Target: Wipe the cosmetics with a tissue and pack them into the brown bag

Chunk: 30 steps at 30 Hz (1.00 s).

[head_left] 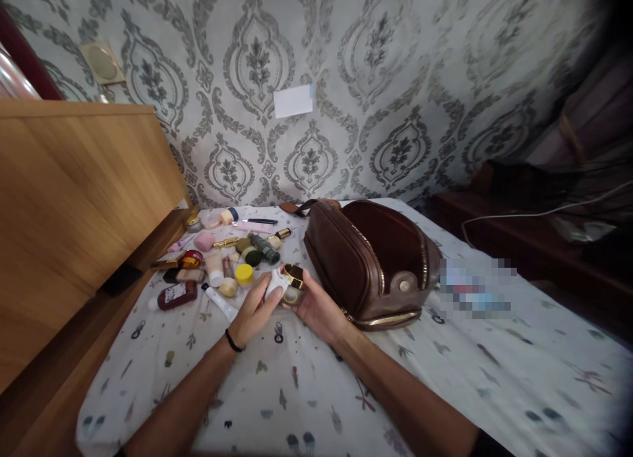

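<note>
Both my hands meet over a bed with a patterned sheet [297,391]. My left hand [253,314], a black band at its wrist, presses a white cloth or pad [275,283] against a small jar with a gold rim [293,284]. My right hand [316,305] cups that jar from the right, fingers curled round it. Just right of the hands lies a brown leather toiletry bag [370,259] with a gold zip. Left of the hands lie several cosmetics, among them a yellow-lidded jar [244,273], a dark red bottle [177,295] and a white tube [219,301].
A wooden headboard [74,213] runs along the left side. Patterned wallpaper [395,81] with a white note [293,101] stands behind the bed. A dark bedside surface with a white cable [534,214] is at the right. A blurred patch [475,287] lies beside the bag.
</note>
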Each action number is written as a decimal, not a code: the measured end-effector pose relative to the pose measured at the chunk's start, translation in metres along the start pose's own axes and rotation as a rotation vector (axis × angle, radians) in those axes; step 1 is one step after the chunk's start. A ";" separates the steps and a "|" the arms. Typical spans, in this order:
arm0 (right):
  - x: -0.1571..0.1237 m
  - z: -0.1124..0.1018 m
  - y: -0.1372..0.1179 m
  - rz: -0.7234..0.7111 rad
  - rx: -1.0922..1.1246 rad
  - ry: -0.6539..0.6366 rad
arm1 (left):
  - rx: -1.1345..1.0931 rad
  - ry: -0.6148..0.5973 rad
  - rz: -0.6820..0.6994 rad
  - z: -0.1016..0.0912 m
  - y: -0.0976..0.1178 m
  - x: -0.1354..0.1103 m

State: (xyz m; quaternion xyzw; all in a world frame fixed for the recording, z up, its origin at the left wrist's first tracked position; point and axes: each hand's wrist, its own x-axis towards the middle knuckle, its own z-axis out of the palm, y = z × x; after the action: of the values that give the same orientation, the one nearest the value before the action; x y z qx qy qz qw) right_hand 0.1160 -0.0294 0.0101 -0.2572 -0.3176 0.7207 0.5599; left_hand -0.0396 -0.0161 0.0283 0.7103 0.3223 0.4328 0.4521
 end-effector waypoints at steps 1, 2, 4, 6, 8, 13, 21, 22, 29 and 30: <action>0.000 -0.001 0.000 0.006 0.000 0.000 | -0.032 -0.016 -0.013 0.000 0.000 0.000; 0.000 -0.001 -0.001 0.013 -0.001 -0.005 | -0.068 -0.027 -0.028 0.001 -0.001 0.000; -0.001 -0.001 -0.002 0.029 -0.007 -0.029 | -0.144 -0.041 -0.061 0.001 -0.003 0.000; -0.003 0.000 -0.004 0.045 -0.020 -0.057 | -0.237 -0.042 -0.098 0.000 -0.006 0.001; -0.005 0.002 -0.006 0.057 -0.025 -0.070 | -0.328 -0.030 -0.140 0.000 -0.011 0.001; -0.008 0.005 -0.006 0.086 -0.023 -0.084 | -0.442 0.004 -0.255 -0.002 -0.016 0.002; -0.006 0.003 -0.003 0.105 0.042 -0.020 | -0.504 -0.060 -0.260 -0.002 -0.016 0.000; -0.006 0.003 -0.003 0.099 0.057 -0.015 | -0.493 -0.065 -0.240 -0.003 -0.018 0.000; -0.001 0.003 0.002 0.062 0.155 -0.007 | -0.391 0.061 -0.079 -0.004 -0.026 -0.002; 0.000 0.001 0.003 0.065 0.169 0.012 | -0.370 0.068 -0.080 -0.004 -0.026 -0.002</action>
State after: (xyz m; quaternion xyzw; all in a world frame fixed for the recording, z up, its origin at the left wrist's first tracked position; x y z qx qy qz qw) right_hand 0.1132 -0.0303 0.0087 -0.2236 -0.2437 0.7612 0.5578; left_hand -0.0457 -0.0064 0.0049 0.5866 0.2802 0.4902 0.5806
